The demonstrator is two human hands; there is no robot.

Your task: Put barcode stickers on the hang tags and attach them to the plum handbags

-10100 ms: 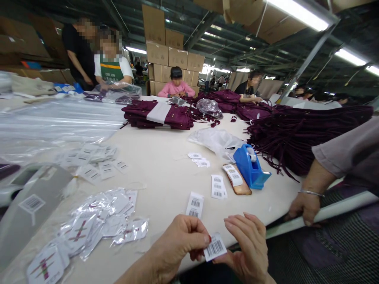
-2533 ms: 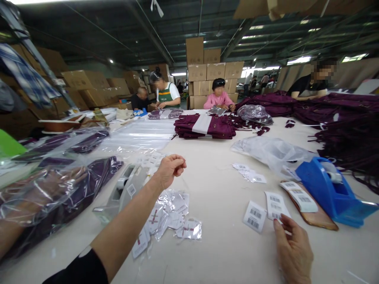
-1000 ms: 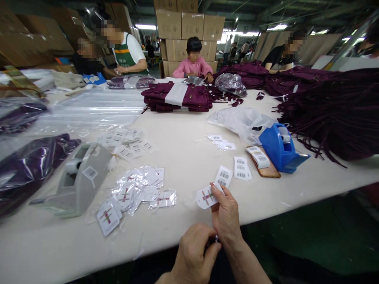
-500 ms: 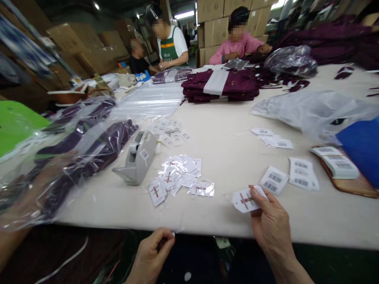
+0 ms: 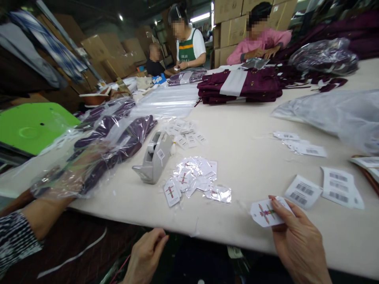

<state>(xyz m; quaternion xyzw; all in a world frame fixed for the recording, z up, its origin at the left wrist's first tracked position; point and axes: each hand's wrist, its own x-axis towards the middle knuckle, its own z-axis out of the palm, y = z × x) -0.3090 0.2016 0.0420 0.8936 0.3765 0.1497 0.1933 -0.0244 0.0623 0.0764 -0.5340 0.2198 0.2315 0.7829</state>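
tag (image 5: 264,214) juts leftward from the right hand's grip (image 5: 300,240).

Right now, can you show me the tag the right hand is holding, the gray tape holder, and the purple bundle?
Held tag (image 5: 263,213): head view, on its printed front.
Gray tape holder (image 5: 158,166): head view, on its side.
Purple bundle (image 5: 254,85): head view, on its cloth.

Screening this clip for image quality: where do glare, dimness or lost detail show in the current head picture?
Head view: glare streaks the clear plastic sheets and glints on the tag pile; head view: the boxes at upper left look dim and soft; head view: coloured print shows on the tag in the right hand.
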